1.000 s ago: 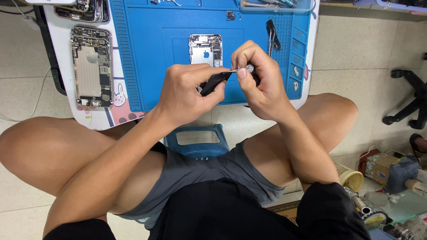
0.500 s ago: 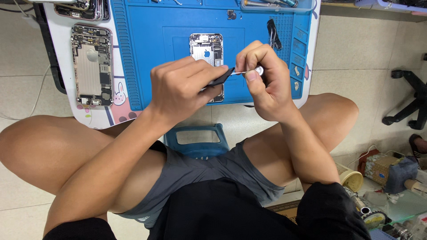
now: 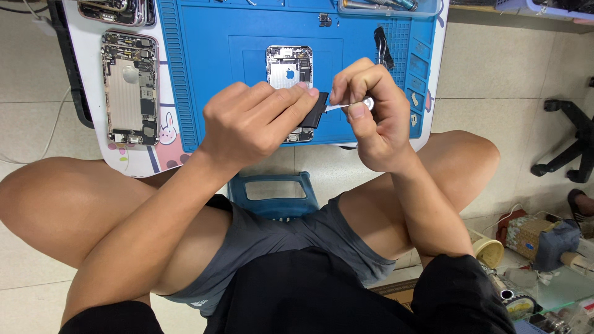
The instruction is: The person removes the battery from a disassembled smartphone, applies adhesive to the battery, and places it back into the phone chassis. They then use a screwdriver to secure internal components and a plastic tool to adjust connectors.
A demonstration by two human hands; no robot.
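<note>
The left hand [image 3: 250, 127] is closed on a small black part [image 3: 315, 110], thumb and fingers pinching its left edge, held in the air just above the near edge of the blue mat [image 3: 204, 68]; the right hand [image 3: 371, 114] is closed too, thumb and forefinger pinching a thin white strip [image 3: 339, 107] that runs from the part's right edge to the fingertips; the two hands are almost touching, the strip stretched short between them; directly behind them, further away on the mat, lies an open phone [image 3: 289, 68], partly hidden by the fingers; a second open phone [image 3: 129, 86] lies to the left on the white table [image 3: 139, 161], a black cable piece [image 3: 382, 46] to the right on the mat, tools in a tray [image 3: 396, 9] at the far right corner; the part looks flat, light and fairly stiff, so a pinch at the edges should hold it, and squeezing or bending its middle looks unwise; the strip looks thin, soft and easily torn, likely sticky on one face, and seems best taken at its free end, close to the part, pulled low and even; whether it is still bonded under the part cannot be told.
</note>
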